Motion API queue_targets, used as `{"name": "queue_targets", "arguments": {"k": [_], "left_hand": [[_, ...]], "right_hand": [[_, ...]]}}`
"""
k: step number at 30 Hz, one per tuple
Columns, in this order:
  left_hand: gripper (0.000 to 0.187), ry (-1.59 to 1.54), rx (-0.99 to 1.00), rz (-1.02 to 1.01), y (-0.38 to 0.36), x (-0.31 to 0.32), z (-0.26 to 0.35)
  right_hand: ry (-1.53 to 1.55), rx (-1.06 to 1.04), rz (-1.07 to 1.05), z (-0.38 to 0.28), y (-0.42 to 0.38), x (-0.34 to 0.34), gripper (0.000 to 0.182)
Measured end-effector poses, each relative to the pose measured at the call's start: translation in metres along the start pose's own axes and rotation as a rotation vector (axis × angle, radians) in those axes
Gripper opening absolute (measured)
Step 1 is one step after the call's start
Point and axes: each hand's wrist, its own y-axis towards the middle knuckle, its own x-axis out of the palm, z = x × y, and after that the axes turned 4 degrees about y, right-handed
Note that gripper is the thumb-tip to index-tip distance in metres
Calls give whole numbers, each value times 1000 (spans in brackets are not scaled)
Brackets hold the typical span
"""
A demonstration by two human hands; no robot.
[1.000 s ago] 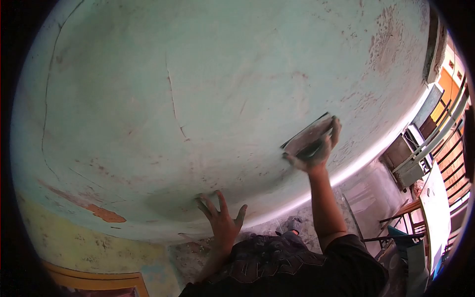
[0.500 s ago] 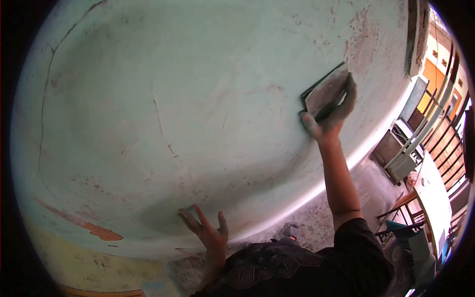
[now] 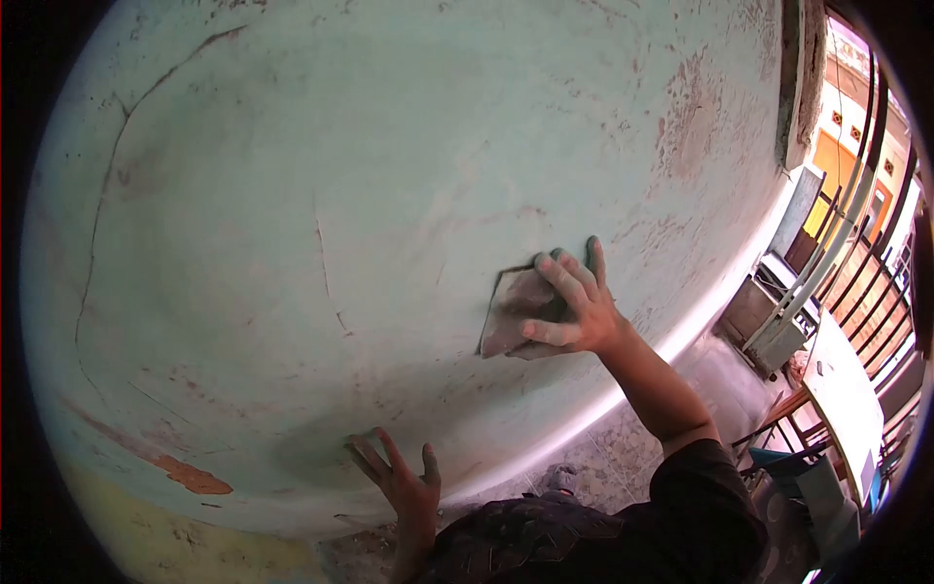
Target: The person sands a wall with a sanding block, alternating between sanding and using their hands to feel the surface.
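Observation:
A folded sheet of sandpaper [image 3: 505,313], greyish brown and dusty, lies flat against the pale green wall [image 3: 409,175]. My right hand [image 3: 574,307] grips its right side, with the thumb and fingers over the sheet and one finger sticking up past it. White dust coats these fingers. Lower down and to the left, my left hand [image 3: 401,477] has its fingers spread, the tips at the wall's surface and nothing in its grasp.
Cracks [image 3: 324,258] run down the wall, and a brown bare patch [image 3: 195,475] shows at lower left. Rough peeling paint [image 3: 686,112] marks the upper right. Beyond the wall's edge stand a white-topped table [image 3: 844,384] and metal railings [image 3: 871,282].
My right hand has swept down and to the left across the wall with the sandpaper, and its fingers are now more spread. My left hand stays in nearly the same spot.

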Motion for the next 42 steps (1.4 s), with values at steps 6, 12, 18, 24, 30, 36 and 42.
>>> {"name": "queue_targets", "arguments": {"k": [6, 12, 18, 24, 30, 36, 42], "left_hand": [[81, 26, 26, -33, -3, 2, -4], [86, 15, 9, -106, -3, -2, -5], [90, 29, 2, -165, 0, -9, 2], [91, 31, 18, -166, -2, -6, -3], [90, 18, 2, -162, -3, -3, -5], [89, -10, 19, -163, -3, -5, -5], [87, -16, 37, -154, -3, -9, -3]], "right_hand": [[-45, 414, 292, 29, 14, -11, 109], [-4, 72, -7, 15, 0, -17, 79], [-5, 356, 302, 28, 4, -4, 90], [13, 187, 100, 33, 20, -18, 81], [-46, 155, 3, 3, 37, -6, 80], [109, 422, 241, 52, 54, -19, 93], [5, 5, -121, -1, 40, -4, 72]]}}
